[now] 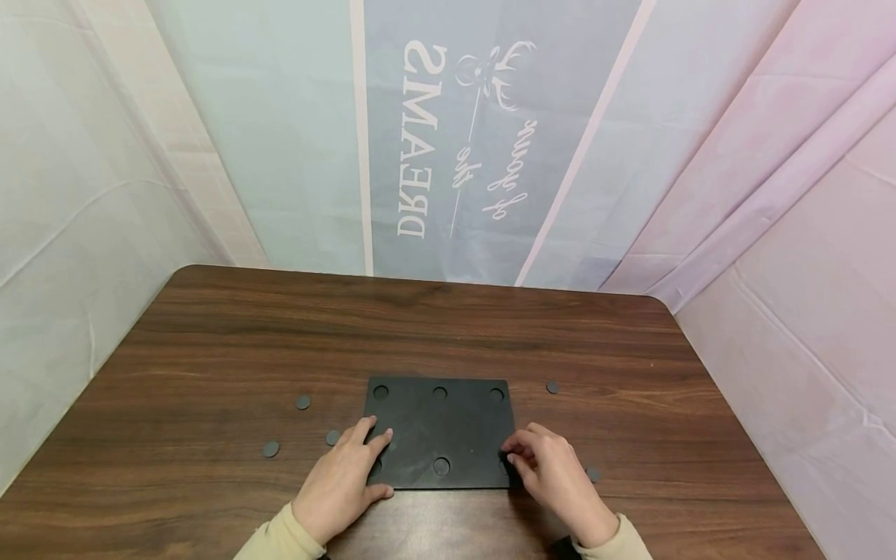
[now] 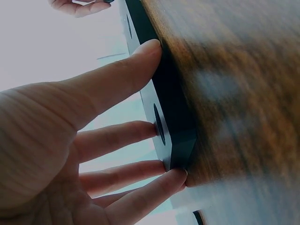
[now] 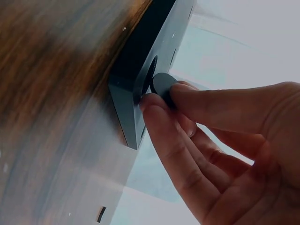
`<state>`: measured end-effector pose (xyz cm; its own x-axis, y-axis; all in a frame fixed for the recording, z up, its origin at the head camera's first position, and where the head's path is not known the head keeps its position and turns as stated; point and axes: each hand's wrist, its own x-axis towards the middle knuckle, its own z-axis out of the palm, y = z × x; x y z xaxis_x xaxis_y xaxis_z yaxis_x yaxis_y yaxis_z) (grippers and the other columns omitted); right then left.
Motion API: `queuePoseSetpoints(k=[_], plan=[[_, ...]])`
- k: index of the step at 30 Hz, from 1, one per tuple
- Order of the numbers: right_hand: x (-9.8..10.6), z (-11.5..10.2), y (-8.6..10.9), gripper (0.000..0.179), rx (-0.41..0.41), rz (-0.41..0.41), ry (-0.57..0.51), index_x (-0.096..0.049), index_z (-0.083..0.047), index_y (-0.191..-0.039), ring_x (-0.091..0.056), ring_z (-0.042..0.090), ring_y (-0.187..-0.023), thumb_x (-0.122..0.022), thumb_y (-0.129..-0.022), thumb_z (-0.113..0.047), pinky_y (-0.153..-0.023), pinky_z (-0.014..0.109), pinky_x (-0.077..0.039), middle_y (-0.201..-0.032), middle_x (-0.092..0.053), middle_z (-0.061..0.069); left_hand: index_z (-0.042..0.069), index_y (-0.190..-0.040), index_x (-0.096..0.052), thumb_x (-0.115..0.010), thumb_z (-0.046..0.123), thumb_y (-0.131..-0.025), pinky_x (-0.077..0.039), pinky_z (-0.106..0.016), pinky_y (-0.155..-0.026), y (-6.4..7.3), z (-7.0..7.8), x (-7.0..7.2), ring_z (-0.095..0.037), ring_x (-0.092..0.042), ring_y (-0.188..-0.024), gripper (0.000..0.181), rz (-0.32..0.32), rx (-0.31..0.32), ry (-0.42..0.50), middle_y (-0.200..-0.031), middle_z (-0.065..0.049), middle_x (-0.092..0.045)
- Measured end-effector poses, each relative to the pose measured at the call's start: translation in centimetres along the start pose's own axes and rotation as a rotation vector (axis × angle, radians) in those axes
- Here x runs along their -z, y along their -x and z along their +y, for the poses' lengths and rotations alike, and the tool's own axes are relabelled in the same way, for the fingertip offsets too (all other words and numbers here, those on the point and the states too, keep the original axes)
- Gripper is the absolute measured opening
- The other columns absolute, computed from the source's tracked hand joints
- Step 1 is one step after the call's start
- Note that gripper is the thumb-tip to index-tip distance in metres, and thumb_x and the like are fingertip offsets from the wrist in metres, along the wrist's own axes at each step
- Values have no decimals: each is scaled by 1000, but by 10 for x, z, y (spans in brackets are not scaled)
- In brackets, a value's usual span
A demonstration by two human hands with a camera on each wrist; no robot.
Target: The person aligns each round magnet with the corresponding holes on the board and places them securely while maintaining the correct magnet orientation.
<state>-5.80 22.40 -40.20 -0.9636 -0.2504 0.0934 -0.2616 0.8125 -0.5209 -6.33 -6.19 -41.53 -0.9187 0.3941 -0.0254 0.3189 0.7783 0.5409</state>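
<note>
A flat black board [image 1: 455, 428] with round recesses lies on the table. My left hand [image 1: 343, 478] rests at its left end, fingers spread and fairly straight. In the left wrist view, the thumb [image 2: 149, 51] touches the front side while fingertips touch the top and the end. Between thumb and fingertips, my right hand [image 1: 553, 470] pinches a small dark disc [image 3: 162, 86]. That disc stands tilted at the rim of the near right recess [image 3: 151, 72]. The far left [image 1: 381, 392], far middle [image 1: 439, 393] and near middle recess [image 1: 441, 467] are in plain sight; the left hand partly covers the near left one.
Left of the board, loose grey discs lie on the wooden table [image 1: 448, 334]: one farther back [image 1: 303, 402], one far left [image 1: 270, 449], one beside the left hand [image 1: 333, 438]. To the right are a back disc [image 1: 553, 386] and one behind the right wrist [image 1: 593, 474]. Cloth hangs around.
</note>
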Motion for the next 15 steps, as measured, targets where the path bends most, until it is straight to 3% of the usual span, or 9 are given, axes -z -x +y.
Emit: queuePoseSetpoints(k=[15], plan=[[2,2,1,17,40,-61,9,-73,-12,-82,-52,-1,-62,-70,-81,5,-53,18,-45,-76,-60,-6,0,-125,-62,-86,25,-69,-54,-51,-77,0,1,0,-45,-51,-119,65,9,3,-10,-134,-26,-49]])
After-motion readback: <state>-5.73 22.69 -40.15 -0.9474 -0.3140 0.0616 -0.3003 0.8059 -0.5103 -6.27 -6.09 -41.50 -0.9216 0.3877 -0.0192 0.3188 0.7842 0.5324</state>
